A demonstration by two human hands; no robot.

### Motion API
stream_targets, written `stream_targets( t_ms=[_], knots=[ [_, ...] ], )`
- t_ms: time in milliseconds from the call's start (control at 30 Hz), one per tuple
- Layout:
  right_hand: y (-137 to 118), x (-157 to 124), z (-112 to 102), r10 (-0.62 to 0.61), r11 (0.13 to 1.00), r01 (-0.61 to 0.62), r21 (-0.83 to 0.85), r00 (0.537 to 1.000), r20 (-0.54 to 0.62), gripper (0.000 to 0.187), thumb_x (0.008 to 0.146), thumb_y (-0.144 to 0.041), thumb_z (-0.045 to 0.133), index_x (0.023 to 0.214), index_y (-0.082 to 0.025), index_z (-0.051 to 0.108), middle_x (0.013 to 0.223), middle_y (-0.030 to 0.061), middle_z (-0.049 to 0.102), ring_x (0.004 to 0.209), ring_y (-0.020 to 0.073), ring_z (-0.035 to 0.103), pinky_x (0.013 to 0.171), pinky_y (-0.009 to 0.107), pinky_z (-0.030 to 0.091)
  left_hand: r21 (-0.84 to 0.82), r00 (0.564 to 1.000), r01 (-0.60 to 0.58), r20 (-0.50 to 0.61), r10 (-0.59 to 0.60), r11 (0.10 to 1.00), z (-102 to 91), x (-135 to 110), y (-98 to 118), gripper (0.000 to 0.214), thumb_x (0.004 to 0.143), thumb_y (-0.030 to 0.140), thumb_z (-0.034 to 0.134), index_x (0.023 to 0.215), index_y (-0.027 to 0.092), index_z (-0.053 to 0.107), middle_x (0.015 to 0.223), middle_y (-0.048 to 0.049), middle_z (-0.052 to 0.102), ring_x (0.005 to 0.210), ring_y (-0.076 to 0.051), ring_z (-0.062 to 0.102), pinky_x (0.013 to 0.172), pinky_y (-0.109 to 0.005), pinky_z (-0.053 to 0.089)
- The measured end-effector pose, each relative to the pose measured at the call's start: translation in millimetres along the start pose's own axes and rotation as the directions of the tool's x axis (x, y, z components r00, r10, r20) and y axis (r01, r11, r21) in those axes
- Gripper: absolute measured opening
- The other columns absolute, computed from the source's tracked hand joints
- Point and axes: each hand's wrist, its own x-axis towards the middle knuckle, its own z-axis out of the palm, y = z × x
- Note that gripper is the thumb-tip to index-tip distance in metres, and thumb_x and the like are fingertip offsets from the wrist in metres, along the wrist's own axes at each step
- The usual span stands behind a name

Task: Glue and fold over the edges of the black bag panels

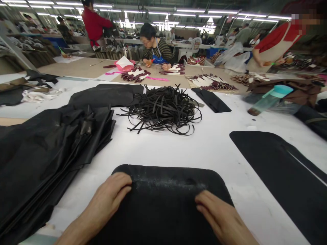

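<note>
In front of me on the white table surface lies a black, leather-like panel (163,211) with rounded far corners. A whitish smeared streak runs across it near its far edge. My left hand (112,192) is closed on the panel's left side, fingers curled and thumb close to them. Over on the right, my right hand (213,209) also has its fingers pressed together on the panel. Beyond the panel sits a tangled heap of thin black strips (163,107).
Stacked black sheets (51,146) take up the left side. Another black panel (276,170) lies to the right, with a teal-lidded bottle (270,98) behind it. Across the table, a person (158,47) handles maroon and white pieces (176,69).
</note>
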Motion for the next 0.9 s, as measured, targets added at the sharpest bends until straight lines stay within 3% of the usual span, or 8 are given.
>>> stream_targets(
  t_ms=[100,233,367,467,567,667,800,900],
  knots=[
    [-13,60,-10,-0.158,0.97,0.134,-0.205,0.982,-0.105,0.027,0.091,-0.021,0.039,0.11,-0.021,0.059,0.12,0.0092,0.057,0.108,0.0247,0.052,0.092,0.04,0.04,0.226,0.984,-0.173,-0.005,0.179,0.959,12.0,49,0,0.027,0.087,0.025,0.041,0.102,0.023,0.064,0.112,-0.0076,0.062,0.111,-0.026,0.049,0.099,-0.039,0.035],
    [-23,102,-9,-0.141,0.949,0.135,-0.284,0.99,-0.002,0.027,0.086,-0.021,0.055,0.113,-0.017,0.057,0.11,0.0097,0.061,0.101,0.025,0.054,0.088,0.039,0.04,0.244,0.974,-0.224,0.099,0.206,0.943,24.7,74,7,0.029,0.089,0.021,0.036,0.104,0.02,0.06,0.105,-0.0085,0.06,0.098,-0.024,0.05,0.088,-0.038,0.04],
    [-27,112,-6,-0.089,0.963,0.113,-0.246,0.99,0.108,0.012,0.085,-0.031,0.059,0.088,-0.02,0.064,0.079,0.0033,0.065,0.08,0.0218,0.058,0.075,0.034,0.041,0.211,0.963,-0.24,0.173,0.205,0.948,23.3,77,15,0.03,0.09,0.021,0.032,0.096,0.02,0.062,0.088,-0.0061,0.058,0.087,-0.022,0.049,0.081,-0.037,0.04],
    [-26,114,-7,-0.117,0.967,0.149,-0.205,0.98,0.163,0.018,0.088,-0.032,0.054,0.075,-0.022,0.063,0.071,-0.0005,0.062,0.073,0.0169,0.058,0.069,0.027,0.04,0.165,0.959,-0.23,0.206,0.195,0.959,17.5,79,13,0.028,0.092,0.027,0.034,0.095,0.021,0.061,0.088,-0.0047,0.056,0.087,-0.02,0.049,0.08,-0.034,0.039],
    [-24,119,-10,-0.122,0.979,0.132,-0.156,0.99,0.07,0.021,0.091,-0.028,0.049,0.076,-0.022,0.063,0.077,-0.0001,0.059,0.074,0.0146,0.056,0.068,0.025,0.039,0.108,0.949,-0.215,0.258,0.181,0.971,11.6,83,8,0.021,0.088,0.035,0.045,0.083,0.022,0.061,0.083,-0.0009,0.057,0.08,-0.017,0.051,0.073,-0.028,0.04],
    [-23,126,-14,-0.102,0.99,0.098,-0.104,0.994,-0.028,0.022,0.091,-0.027,0.047,0.079,-0.022,0.064,0.084,0.0004,0.059,0.076,0.0135,0.056,0.069,0.024,0.039,0.074,0.954,-0.171,0.261,0.146,0.983,8.5,91,5,0.027,0.087,0.033,0.045,0.066,0.02,0.055,0.072,0.0008,0.054,0.07,-0.015,0.051,0.066,-0.026,0.038],
    [-18,133,-16,-0.096,0.992,0.095,-0.084,0.995,0.0,0.02,0.09,-0.028,0.049,0.08,-0.024,0.065,0.08,-0.0018,0.063,0.077,0.0134,0.058,0.069,0.023,0.039,0.052,0.985,-0.062,0.161,0.053,0.997,6.5,98,6,0.028,0.089,0.033,0.035,0.071,0.019,0.051,0.073,-0.0004,0.054,0.072,-0.017,0.05,0.066,-0.028,0.037],
    [-13,136,-14,-0.07,0.992,0.072,-0.101,0.997,0.021,0.02,0.088,-0.03,0.05,0.075,-0.023,0.065,0.071,-0.0025,0.065,0.07,0.0139,0.059,0.065,0.024,0.038,0.006,0.981,-0.016,0.195,0.015,1.0,-0.6,94,10,0.031,0.091,0.036,0.03,0.079,0.021,0.055,0.074,0.0018,0.058,0.072,-0.016,0.053,0.068,-0.026,0.039]
  ],
)
